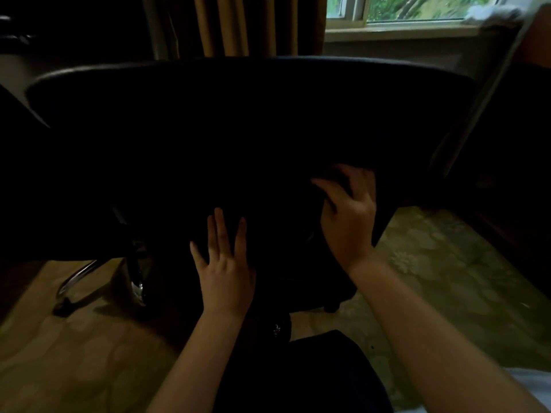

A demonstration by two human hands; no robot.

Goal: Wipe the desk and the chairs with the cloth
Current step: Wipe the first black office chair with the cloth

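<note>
Since it is so dark down here, I go by feel as much as by sight. Closest to me is my left hand [223, 269]. It lies flat with straight fingers on the low part of the chair back [238, 114]. It holds nothing and only steadies the chair.

Just beside it, a bit higher, my right hand [348, 222] has its fingers curled on something dark. I think that is the cloth, but it is as black as the chair, so I cannot tell if it is gripped or not.

To wipe well, I should press with the right hand and rub in long rows from side to side, each row a little over the last. The left hand should stop the chair from rolling on its shiny legs [80, 278].

The chair back is wide, so its long way runs left to right. Its rear faces me, and the seat points away toward the curtain [238, 25] and window [402, 7]. The tabletop [18, 87] shows at the far left, near the chair's corner.
</note>
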